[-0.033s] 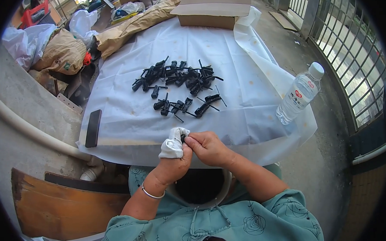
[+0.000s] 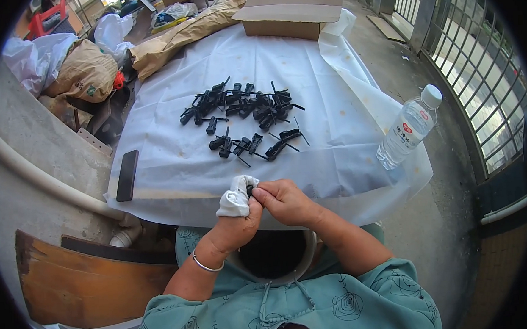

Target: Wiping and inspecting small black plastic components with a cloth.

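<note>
Small black part (image 2: 250,191) pinched between cloth-wrapped left hand (image 2: 238,220) and closed right hand (image 2: 284,201) at the table's near edge, long axis hidden, pile of black parts (image 2: 243,115) straight ahead, equally near both.

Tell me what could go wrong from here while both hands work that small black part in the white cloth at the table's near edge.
The small black part is pinched between the left hand with its white cloth and the right hand beyond the table edge, over a white bucket on the lap; a slip could drop it in. The clear plastic water bottle stands near the table's right edge on the loose white plastic sheet; tugging that could topple it.
</note>
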Demonstrator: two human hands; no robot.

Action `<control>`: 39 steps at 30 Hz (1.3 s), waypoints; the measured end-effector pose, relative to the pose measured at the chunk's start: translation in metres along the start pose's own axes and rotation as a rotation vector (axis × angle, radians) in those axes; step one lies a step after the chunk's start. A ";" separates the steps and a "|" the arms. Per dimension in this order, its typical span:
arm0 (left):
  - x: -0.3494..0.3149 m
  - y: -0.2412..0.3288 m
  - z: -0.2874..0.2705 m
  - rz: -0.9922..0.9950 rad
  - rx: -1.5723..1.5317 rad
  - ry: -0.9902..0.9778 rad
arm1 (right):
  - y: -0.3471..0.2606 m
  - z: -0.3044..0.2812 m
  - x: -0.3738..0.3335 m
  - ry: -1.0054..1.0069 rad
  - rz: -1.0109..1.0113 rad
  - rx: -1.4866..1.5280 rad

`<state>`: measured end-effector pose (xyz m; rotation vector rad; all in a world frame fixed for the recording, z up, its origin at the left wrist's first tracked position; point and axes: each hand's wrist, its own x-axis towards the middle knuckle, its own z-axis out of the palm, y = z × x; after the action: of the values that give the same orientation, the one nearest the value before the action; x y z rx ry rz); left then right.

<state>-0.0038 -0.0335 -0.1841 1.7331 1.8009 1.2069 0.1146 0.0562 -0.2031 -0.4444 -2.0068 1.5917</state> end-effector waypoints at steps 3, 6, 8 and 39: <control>-0.001 0.016 -0.015 -0.128 -0.010 -0.255 | -0.012 -0.029 0.001 -0.158 0.006 -0.308; -0.003 0.000 -0.023 0.172 0.256 -0.178 | -0.007 -0.049 0.003 0.262 -0.024 -0.692; -0.002 0.002 -0.021 0.009 0.123 -0.159 | 0.013 -0.059 0.005 0.552 0.013 -1.037; -0.026 -0.001 -0.003 0.008 -0.341 0.424 | -0.026 0.024 -0.020 0.046 -0.553 -0.534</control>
<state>-0.0023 -0.0590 -0.1912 1.3656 1.6671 1.8698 0.1188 0.0196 -0.1863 -0.0891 -2.2493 0.7077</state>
